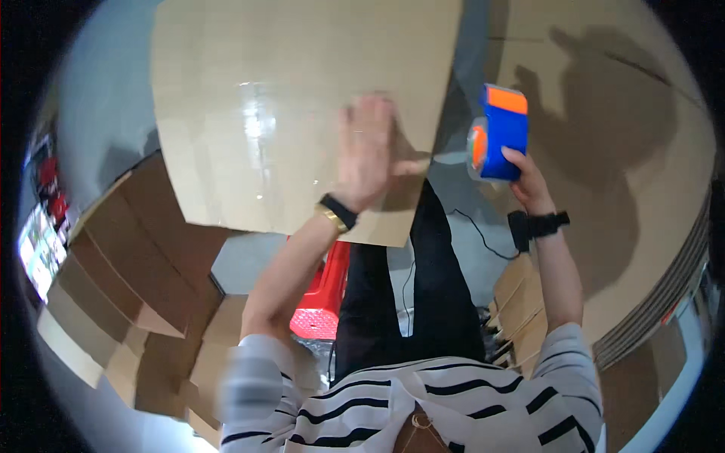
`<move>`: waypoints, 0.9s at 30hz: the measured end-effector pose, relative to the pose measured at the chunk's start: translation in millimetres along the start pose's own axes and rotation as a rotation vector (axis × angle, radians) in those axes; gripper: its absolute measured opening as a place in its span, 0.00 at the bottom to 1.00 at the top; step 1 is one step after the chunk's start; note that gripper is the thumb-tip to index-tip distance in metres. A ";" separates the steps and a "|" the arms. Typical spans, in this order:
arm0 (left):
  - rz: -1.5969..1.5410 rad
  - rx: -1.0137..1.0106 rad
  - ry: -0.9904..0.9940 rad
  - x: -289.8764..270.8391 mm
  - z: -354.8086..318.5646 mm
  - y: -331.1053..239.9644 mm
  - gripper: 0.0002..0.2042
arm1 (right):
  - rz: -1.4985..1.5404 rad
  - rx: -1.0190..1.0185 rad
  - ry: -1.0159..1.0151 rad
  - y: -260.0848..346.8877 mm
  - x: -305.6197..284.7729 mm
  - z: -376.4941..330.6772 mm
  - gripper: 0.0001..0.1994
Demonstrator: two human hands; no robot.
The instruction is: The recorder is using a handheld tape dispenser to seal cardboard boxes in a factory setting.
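A tan cardboard box or panel (294, 177) lies in front of me, its smooth face turned up. Shiny clear tape (258, 124) runs along that face, left of my hand. My left hand (368, 155) rests flat on the cardboard near its right side, fingers stretched forward and thumb out to the right; motion blurs it slightly. To the right of the cardboard, my right hand (532, 183) grips a blue and orange tape dispenser (504, 124) and holds it up off the surface. The thumb lies across the dispenser's blue body; the other fingers are mostly hidden behind it.
At the left stands an open cardboard box (162, 226) with flaps spread. A red plastic stool (321, 298) is beside my legs. Stacked flat cardboard sheets (642, 257) fill the right side. A black cable (483, 247) trails over the grey floor.
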State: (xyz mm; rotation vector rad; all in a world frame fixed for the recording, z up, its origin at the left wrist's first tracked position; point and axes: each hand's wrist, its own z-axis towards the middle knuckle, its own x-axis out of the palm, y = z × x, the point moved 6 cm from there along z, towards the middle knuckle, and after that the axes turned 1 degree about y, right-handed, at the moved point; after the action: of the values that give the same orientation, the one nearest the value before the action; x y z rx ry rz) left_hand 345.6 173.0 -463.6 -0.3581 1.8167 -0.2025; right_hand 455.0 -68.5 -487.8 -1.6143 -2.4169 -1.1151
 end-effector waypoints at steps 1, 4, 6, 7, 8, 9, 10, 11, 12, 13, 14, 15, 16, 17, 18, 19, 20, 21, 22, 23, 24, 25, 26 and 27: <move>0.007 0.042 0.040 9.2 5.6 -5.4 0.56 | 0.029 -0.019 -0.057 -0.1 -2.9 0.3 0.29; 0.017 -0.018 0.003 23.0 6.1 2.6 0.55 | 0.041 -0.024 -0.083 -1.6 -1.9 -0.3 0.26; 0.010 0.000 0.010 27.3 4.0 6.8 0.52 | 0.019 -0.012 -0.069 -0.9 0.2 -2.6 0.25; 0.077 -0.032 0.040 27.3 1.9 15.8 0.52 | -0.024 0.022 -0.011 -1.7 4.6 -4.6 0.26; -0.017 -0.040 -0.025 20.3 1.7 23.1 0.50 | -0.070 0.047 0.025 -0.7 6.9 -4.9 0.26; -0.142 -0.014 -0.105 10.8 1.1 29.7 0.49 | -0.071 0.025 0.002 2.5 7.3 -7.7 0.27; -0.127 -0.132 -0.091 7.7 -0.9 48.1 0.47 | -0.083 0.041 0.022 4.2 9.5 -6.6 0.29; -0.063 -0.189 -0.078 2.0 -4.8 68.0 0.45 | -0.094 0.026 -0.017 7.0 9.6 -8.2 0.29; 0.037 -0.234 -0.148 -9.9 -10.2 91.0 0.45 | -0.082 0.019 0.012 9.3 14.2 -6.6 0.29; 0.086 -0.315 -0.072 -9.1 -16.0 111.8 0.45 | -0.072 0.024 -0.019 10.6 16.1 -7.0 0.29; 0.115 -0.346 -0.152 -15.8 -21.8 125.3 0.45 | -0.080 -0.002 0.003 13.7 21.6 -6.1 0.29; 0.160 -0.444 -0.084 -13.7 -24.7 139.8 0.45 | -0.099 -0.022 0.007 16.0 26.6 -6.2 0.28; 0.130 -0.425 -0.064 -11.4 -23.5 144.4 0.46 | -0.112 -0.033 0.015 18.0 32.5 -6.6 0.28; 0.109 -0.388 -0.150 -14.6 -21.2 143.7 0.46 | -0.121 -0.039 0.002 20.1 36.2 -7.6 0.28; 0.094 -0.378 -0.191 -15.0 -16.7 142.5 0.46 | -0.154 -0.038 -0.024 21.2 39.9 -8.7 0.28; 0.014 -0.352 -0.188 -13.0 -12.1 138.7 0.46 | -0.187 -0.034 -0.058 22.0 42.4 -11.4 0.27; 0.059 -0.356 -0.197 -14.2 -6.8 138.2 0.47 | -0.173 -0.017 -0.058 20.0 46.6 -13.3 0.27; 0.060 -0.358 -0.197 -15.8 -5.1 138.1 0.47 | -0.179 -0.015 -0.070 17.8 50.5 -17.4 0.27; -0.011 -0.290 -0.186 -16.8 -2.8 140.2 0.47 | -0.208 -0.057 -0.063 15.7 54.1 -18.8 0.26; -0.087 -0.201 -0.203 -22.4 -3.9 145.0 0.48 | -0.218 -0.127 -0.045 12.9 60.5 -21.6 0.26; -0.110 -0.084 -0.258 -32.3 -11.5 154.5 0.49 | -0.237 -0.160 -0.111 5.2 58.8 -23.8 0.23; -0.117 -0.116 -0.172 -36.7 -34.1 178.5 0.49 | -0.253 -0.121 -0.141 -12.2 64.6 -28.5 0.23; -0.281 -0.143 -0.261 -44.5 -55.3 206.9 0.45 | -0.276 -0.089 -0.307 -30.5 55.2 -29.2 0.23; -0.426 -0.134 -0.394 -57.8 -84.4 236.9 0.41 | -0.315 -0.022 -0.511 -50.8 48.5 -35.9 0.23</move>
State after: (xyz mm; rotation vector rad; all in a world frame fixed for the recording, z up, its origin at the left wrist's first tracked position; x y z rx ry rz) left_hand 245.9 411.0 -464.2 -0.8213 1.3530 -0.2837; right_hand 378.7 -60.9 -469.6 -1.7423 -3.0770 -0.8322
